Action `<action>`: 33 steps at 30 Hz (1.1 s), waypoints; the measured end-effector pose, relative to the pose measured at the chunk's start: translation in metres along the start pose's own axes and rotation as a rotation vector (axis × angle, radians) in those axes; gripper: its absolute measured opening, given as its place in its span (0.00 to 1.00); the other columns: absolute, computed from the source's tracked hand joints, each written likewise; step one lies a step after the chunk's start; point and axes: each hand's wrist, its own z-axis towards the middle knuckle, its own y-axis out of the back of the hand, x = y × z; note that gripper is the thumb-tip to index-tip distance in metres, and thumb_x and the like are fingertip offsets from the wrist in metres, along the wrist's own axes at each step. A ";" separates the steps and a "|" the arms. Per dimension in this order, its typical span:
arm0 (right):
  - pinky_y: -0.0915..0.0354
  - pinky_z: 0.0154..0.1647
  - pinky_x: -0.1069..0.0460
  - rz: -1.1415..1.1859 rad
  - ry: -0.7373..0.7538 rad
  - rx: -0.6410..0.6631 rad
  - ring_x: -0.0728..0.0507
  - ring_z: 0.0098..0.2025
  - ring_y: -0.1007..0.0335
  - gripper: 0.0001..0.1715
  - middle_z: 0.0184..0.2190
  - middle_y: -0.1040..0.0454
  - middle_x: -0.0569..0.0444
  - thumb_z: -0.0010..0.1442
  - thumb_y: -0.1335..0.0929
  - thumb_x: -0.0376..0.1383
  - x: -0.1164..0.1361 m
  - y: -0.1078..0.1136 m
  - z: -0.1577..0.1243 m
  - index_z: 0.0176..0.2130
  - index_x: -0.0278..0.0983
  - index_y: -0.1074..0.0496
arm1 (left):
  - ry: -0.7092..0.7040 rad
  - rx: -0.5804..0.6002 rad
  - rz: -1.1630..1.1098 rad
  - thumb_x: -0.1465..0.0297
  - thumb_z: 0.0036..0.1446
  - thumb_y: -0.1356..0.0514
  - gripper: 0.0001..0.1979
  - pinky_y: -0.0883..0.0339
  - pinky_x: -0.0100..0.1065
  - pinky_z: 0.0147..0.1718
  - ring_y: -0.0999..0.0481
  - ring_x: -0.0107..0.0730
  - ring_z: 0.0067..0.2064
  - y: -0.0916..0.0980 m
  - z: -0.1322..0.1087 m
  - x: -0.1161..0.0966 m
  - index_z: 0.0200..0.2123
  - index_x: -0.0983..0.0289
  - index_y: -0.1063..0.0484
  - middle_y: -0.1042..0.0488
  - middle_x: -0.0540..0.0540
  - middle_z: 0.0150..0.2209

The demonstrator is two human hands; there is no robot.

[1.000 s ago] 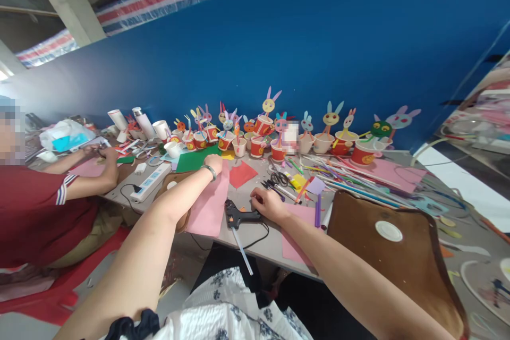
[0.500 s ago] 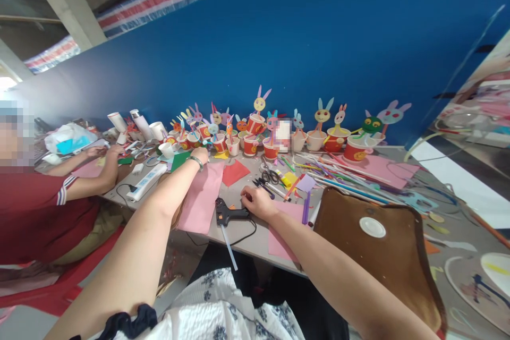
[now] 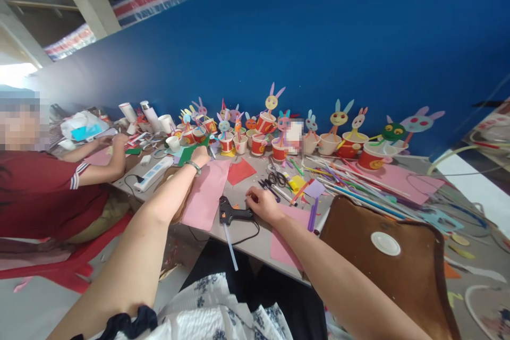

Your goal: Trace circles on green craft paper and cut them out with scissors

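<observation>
My left hand reaches across the table, a green bangle on its wrist. Its fingers curl at the edge of a sheet of green paper, their tips partly hidden. Below that hand lies a large sheet of pink paper. Loosely curled, my right hand rests on the table with nothing visible in it and a gap between thumb and fingers. Just left of it lies a black hot glue gun, its clear glue stick hanging past the table edge. Red paper lies between my hands.
Paper cups with rabbit figures line the blue wall. Scissors, pens and thin coloured sticks lie right of centre. A brown cushion bears a white disc. Left are a power strip and a co-worker in red.
The view has turned slightly left. More of the green paper shows beside my left hand, which is a little lifted at its edge. My right hand and the glue gun stay put.
</observation>
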 end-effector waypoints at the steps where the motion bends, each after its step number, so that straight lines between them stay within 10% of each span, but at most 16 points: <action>1: 0.45 0.27 0.54 0.005 -0.002 0.000 0.48 0.22 0.36 0.08 0.20 0.28 0.57 0.55 0.35 0.31 0.000 0.000 0.000 0.33 0.37 0.26 | -0.003 -0.018 -0.015 0.74 0.52 0.36 0.15 0.28 0.34 0.44 0.20 0.52 0.51 -0.001 -0.002 0.002 0.44 0.70 0.22 0.21 0.71 0.47; 12: 0.43 0.27 0.53 0.022 -0.013 -0.008 0.48 0.22 0.36 0.08 0.19 0.30 0.58 0.55 0.36 0.34 0.000 0.003 0.001 0.33 0.37 0.28 | -0.110 -0.366 -0.219 0.80 0.56 0.45 0.18 0.30 0.38 0.51 0.23 0.46 0.52 0.015 -0.029 0.019 0.50 0.69 0.30 0.23 0.66 0.47; 19: 0.41 0.27 0.53 0.033 -0.016 0.000 0.47 0.23 0.34 0.08 0.20 0.29 0.57 0.57 0.37 0.36 0.000 0.005 -0.001 0.33 0.37 0.28 | -0.408 -0.910 -0.328 0.80 0.56 0.49 0.16 0.29 0.40 0.44 0.25 0.42 0.42 0.036 -0.089 0.032 0.47 0.67 0.31 0.27 0.60 0.39; 27: 0.35 0.29 0.50 0.050 -0.003 -0.026 0.44 0.25 0.30 0.09 0.21 0.27 0.54 0.57 0.35 0.38 -0.008 0.001 -0.001 0.33 0.38 0.26 | -1.018 -0.337 0.318 0.81 0.66 0.55 0.25 0.27 0.35 0.36 0.24 0.35 0.39 0.021 -0.196 0.019 0.65 0.69 0.42 0.27 0.61 0.46; 33: 0.34 0.58 0.35 0.218 -0.004 -0.081 0.31 0.52 0.26 0.15 0.41 0.19 0.43 0.56 0.30 0.45 -0.018 -0.001 0.002 0.41 0.40 0.24 | -1.075 0.002 0.259 0.79 0.63 0.50 0.24 0.28 0.35 0.34 0.22 0.35 0.36 0.021 -0.219 0.004 0.62 0.68 0.37 0.27 0.62 0.50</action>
